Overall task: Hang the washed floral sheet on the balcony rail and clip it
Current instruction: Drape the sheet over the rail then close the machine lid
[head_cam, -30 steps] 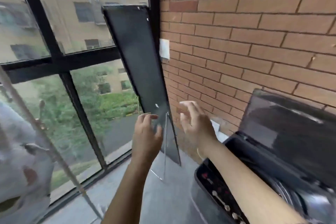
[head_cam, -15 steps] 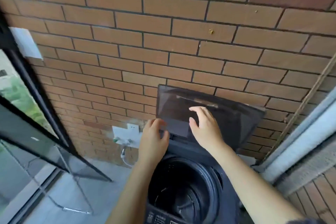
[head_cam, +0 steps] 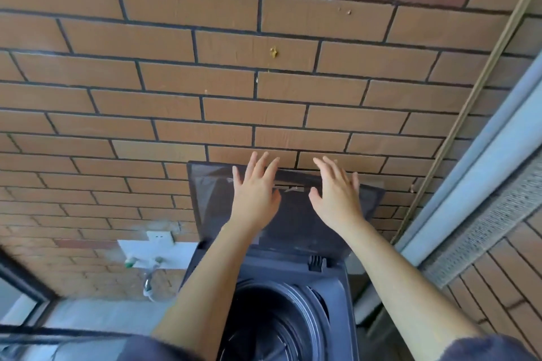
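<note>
A dark top-loading washing machine (head_cam: 337,290) stands against the brick wall, its lid (head_cam: 211,202) raised upright. Its drum (head_cam: 272,322) looks dark, and no laundry shows in it. My left hand (head_cam: 255,190) and my right hand (head_cam: 337,196) are both stretched out with fingers spread, up by the lid's top edge. Neither hand holds anything. Whether the fingers touch the lid cannot be told. The floral sheet and the balcony rail are out of view.
The brick wall (head_cam: 264,82) fills the upper view. A white socket (head_cam: 159,236) and a tap with a hose (head_cam: 149,281) sit left of the machine. A black window frame (head_cam: 26,281) is at lower left. A grey sliding-door frame (head_cam: 481,179) runs along the right.
The view swung right from the balcony window to the washing machine. Both hands moved from a dark panel by the window to the raised lid, then higher to its top edge.
</note>
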Tool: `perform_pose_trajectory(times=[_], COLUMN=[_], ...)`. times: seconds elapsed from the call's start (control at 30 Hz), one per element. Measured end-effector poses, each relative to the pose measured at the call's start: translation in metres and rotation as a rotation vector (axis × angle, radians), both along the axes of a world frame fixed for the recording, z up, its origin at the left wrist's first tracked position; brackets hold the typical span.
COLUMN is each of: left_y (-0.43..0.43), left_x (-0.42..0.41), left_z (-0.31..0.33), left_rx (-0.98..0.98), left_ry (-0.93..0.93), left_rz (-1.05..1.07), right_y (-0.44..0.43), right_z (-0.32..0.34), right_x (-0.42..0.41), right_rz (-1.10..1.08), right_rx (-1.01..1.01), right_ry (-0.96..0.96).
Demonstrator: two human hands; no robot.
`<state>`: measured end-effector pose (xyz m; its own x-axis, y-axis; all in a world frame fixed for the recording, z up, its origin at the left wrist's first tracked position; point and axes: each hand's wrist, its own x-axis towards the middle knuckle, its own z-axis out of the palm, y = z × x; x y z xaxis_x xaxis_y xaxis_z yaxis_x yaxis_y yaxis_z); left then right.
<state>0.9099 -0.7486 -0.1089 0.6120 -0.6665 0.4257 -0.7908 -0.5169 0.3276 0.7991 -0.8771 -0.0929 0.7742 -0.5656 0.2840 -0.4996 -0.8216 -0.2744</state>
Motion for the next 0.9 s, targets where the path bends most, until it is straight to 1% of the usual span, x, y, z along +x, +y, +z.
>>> perform_pose_trajectory(times=[0.1, 0.17, 0.23, 0.3, 0.43, 0.53, 0.63, 0.73, 0.83, 0.9], left_y=[-0.017, -0.022, -0.027, -0.030, -0.030, -0.019, -0.006, 0.012, 0.036, 0.053], left_x=[0.007, 0.005, -0.002, -0.008, -0.020, -0.031, -0.041, -0.056, -0.073, -0.084], left_z=[-0.010, -0.017, -0.021, -0.022, -0.027, -0.033, -0.035, -0.039, -0.044, -0.050], left_rx=[0.130, 0.163, 0.141, 0.107, 0.023, -0.039, -0.100, -0.143, -0.178, -0.161], left_ry=[-0.034, -0.064, -0.071, -0.065, -0.063, -0.037, -0.034, -0.073, -0.119, -0.174], left_rz=[0.033, 0.065, 0.110, 0.147, 0.208, 0.232, 0.240, 0.241, 0.230, 0.215], right_y=[-0.017, -0.030, -0.044, -0.053, -0.061, -0.058, -0.050, -0.036, -0.011, 0.006], right_z=[-0.004, -0.008, -0.011, -0.010, -0.005, -0.001, 0.003, 0.007, 0.007, 0.004], right_x=[-0.001, -0.004, -0.007, -0.007, -0.011, -0.021, -0.032, -0.042, -0.051, -0.058], right_rz=[0.013, 0.052, 0.125, 0.194, 0.340, 0.428, 0.473, 0.521, 0.534, 0.534], right_rx=[0.026, -0.006, -0.065, -0.100, -0.095, -0.009, 0.185, 0.348, 0.395, 0.405], right_ry=[0.090, 0.148, 0.186, 0.184, 0.143, 0.171, 0.199, 0.303, 0.413, 0.472])
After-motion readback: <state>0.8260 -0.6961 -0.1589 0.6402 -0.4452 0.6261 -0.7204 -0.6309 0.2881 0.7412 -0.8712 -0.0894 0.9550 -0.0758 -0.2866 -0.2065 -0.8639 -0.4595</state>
